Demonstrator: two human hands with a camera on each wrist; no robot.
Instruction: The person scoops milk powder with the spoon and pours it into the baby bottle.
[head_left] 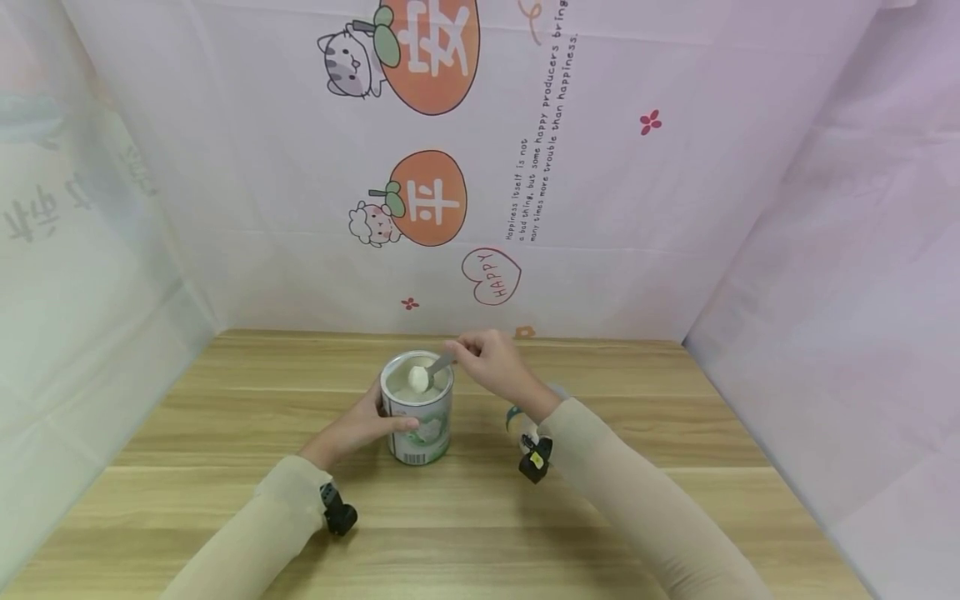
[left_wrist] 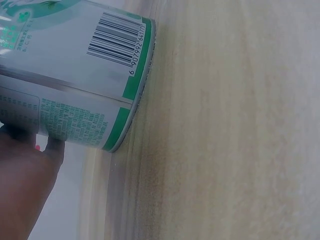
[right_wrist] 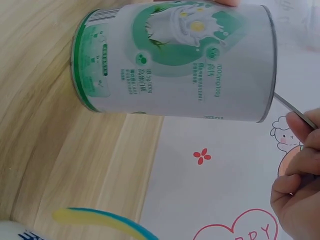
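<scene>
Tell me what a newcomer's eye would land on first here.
The green-and-white can stands open mid-table, gripped by the left hand. Over its mouth the right hand pinches a spoon heaped with white powder. Behind, the backdrop shows big orange fruit cartoons and a "HAPPY" heart.

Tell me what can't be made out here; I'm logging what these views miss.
- Head view: the object behind the right hand and its sleeve is mostly hidden.
- Head view: the green-and-white powder tin has print too small to read.
- Right wrist view: the metal spoon has its bowl hidden behind the tin's rim.
- Left wrist view: the left hand is cut off by the edge.
</scene>
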